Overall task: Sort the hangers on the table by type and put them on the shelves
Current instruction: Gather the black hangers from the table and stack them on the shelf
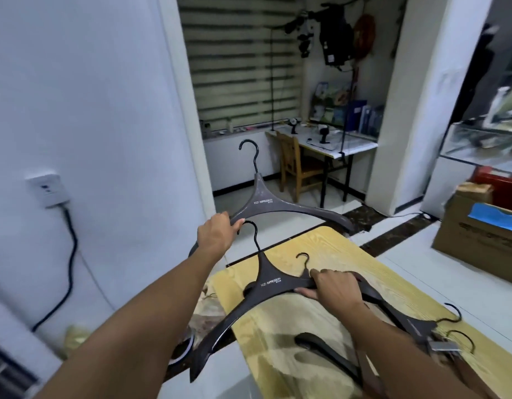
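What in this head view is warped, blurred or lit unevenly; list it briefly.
Head view: wide-angle distortion bows the white wall and pillar; the forearms and near table edge smear at the bottom; the printed hanger in the left hand is sharp; the right hand is clear; the blinds corner is dim.

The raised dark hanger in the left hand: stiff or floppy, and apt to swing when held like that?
Probably stiff: the raised hanger keeps its wide-shouldered shape though the left hand grips only one arm end. Likely light for its size, since one hand holds it aloft. Held off-centre, it may tend to pivot or droop.
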